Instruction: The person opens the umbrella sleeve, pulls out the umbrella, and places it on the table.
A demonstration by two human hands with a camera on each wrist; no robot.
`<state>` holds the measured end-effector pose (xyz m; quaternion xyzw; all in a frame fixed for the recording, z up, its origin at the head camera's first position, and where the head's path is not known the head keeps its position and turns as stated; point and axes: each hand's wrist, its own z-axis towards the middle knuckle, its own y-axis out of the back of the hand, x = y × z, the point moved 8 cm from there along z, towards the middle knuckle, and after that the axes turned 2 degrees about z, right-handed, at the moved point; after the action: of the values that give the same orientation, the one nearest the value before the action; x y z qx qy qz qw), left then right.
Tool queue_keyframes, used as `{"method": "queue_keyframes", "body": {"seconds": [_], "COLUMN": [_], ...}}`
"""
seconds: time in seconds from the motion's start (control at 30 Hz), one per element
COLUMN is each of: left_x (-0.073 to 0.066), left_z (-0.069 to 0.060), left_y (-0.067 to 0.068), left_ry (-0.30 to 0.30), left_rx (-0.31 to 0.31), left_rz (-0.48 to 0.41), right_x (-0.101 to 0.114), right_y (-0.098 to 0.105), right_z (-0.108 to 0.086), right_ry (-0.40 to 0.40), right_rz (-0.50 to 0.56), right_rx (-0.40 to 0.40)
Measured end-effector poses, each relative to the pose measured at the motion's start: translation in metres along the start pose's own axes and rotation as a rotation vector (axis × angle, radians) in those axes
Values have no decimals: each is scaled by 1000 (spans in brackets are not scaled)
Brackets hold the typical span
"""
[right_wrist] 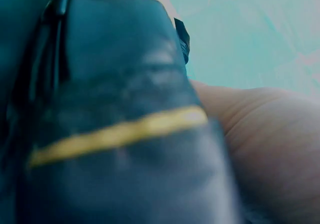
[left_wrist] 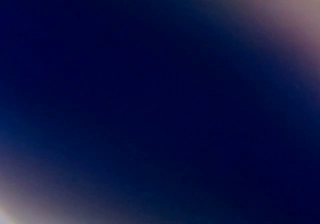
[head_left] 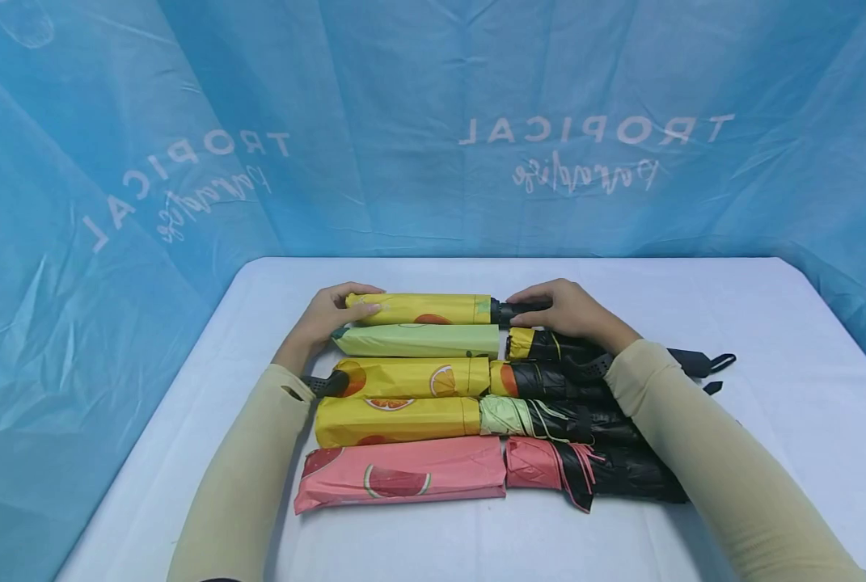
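At the far end of a row lies a yellow fruit-print umbrella sleeve point(head_left: 433, 307) with a black umbrella handle point(head_left: 509, 312) sticking out of its right end. My left hand point(head_left: 328, 314) grips the sleeve's left end, thumb in front and fingers behind. On the right, my right hand point(head_left: 563, 309) pinches the black handle. Just below are a light green sleeve point(head_left: 418, 340) and a folded black umbrella with yellow trim point(head_left: 545, 345); the right wrist view shows this black umbrella point(right_wrist: 125, 44) close up. The left wrist view is dark and blurred.
Nearer me lie yellow sleeves point(head_left: 403, 378) point(head_left: 403, 422) and a pink watermelon sleeve point(head_left: 440, 473). Beside them are folded umbrellas with orange point(head_left: 542, 378), green point(head_left: 509, 416) and pink point(head_left: 534, 463) trim, partly under my right forearm. A blue curtain point(head_left: 433, 194) hangs behind the white table point(head_left: 403, 541).
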<state>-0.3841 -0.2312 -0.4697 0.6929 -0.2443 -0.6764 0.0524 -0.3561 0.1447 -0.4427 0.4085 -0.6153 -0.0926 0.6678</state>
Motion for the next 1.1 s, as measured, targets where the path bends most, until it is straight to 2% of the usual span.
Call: {"method": "queue_keyframes", "body": {"seconds": [0.53,0.9,1.1], "left_x": [0,-3,0], "left_z": [-1,4,3], "left_y": [-1,-8,-3], "left_ry": [-19,-38,-23], "left_rx": [9,35,17], "left_rz": [-18,-17,-37], "right_x": [-1,-7,-13], "right_y": [3,9,11], "right_z": [-3,-10,-10], "right_ry": [-6,-14,-30], "right_rz": [8,-9,-5], "right_rx": [1,-11,-24]}}
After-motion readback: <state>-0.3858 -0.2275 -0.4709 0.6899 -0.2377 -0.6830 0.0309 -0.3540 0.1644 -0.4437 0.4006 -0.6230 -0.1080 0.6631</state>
